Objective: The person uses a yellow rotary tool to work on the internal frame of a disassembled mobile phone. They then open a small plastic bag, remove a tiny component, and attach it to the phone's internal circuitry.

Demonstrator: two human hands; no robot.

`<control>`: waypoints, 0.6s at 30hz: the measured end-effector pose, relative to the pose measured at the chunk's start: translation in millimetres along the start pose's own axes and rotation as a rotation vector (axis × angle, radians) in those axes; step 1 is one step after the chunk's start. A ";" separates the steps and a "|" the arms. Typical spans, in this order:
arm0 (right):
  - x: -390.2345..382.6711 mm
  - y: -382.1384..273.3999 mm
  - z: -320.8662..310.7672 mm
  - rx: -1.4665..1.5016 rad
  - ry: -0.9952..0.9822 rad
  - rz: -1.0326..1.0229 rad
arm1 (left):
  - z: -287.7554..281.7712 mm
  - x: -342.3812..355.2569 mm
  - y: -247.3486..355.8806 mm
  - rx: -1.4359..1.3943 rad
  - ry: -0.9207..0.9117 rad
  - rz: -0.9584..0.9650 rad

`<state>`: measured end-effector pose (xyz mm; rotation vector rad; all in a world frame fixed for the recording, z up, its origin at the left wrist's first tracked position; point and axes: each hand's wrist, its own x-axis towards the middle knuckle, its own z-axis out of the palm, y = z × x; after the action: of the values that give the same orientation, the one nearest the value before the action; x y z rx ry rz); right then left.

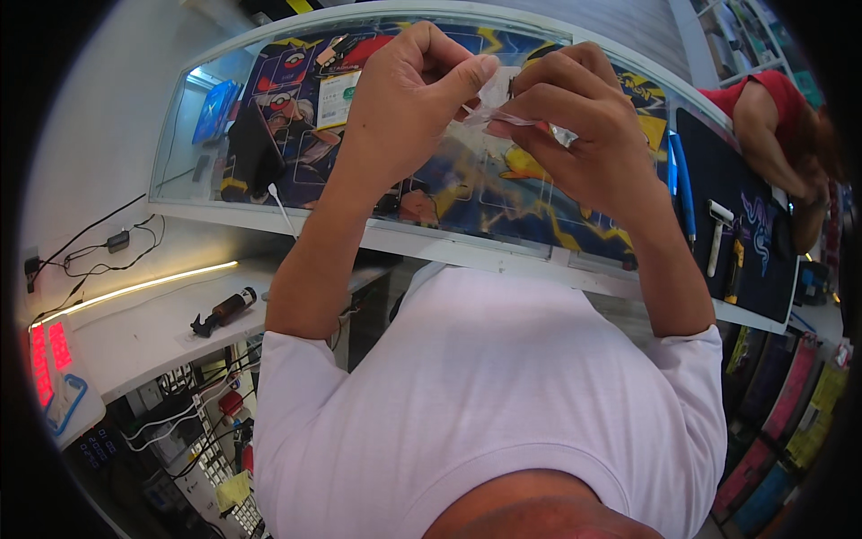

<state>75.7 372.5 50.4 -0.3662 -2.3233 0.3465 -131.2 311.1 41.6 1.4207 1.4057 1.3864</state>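
Over the counter, both my hands pinch a small crinkled clear plastic packet [496,97]. My left hand [413,94] grips its left side between thumb and curled fingers. At its other side, my right hand [579,112] is closed, its bent fingers partly covering the plastic. What the packet contains, if anything, I cannot make out. Beneath the hands lies a dark blue and yellow mat with cartoon prints [467,193]. Left of my left wrist are a small yellow-and-white card or box [335,101] and a black flat object [254,148]. A white cable plug [274,191] lies nearby.
A blue box [215,112] shows at the counter's left end. On the right, a black mat [763,292] bears a white-handled tool [717,235] and a yellow cutter [735,272]. Another person in red [763,108] leans there. A dark bottle [229,310] lies on the lower left desk.
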 end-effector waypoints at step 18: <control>-19.0 18.3 -11.4 1.249 -0.201 0.523 | -7.2 1.9 -1.4 -0.323 -0.540 0.035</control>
<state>99.6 384.1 39.6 -0.2776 -1.6966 1.9867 -138.8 311.8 41.9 1.4588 0.7771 1.0754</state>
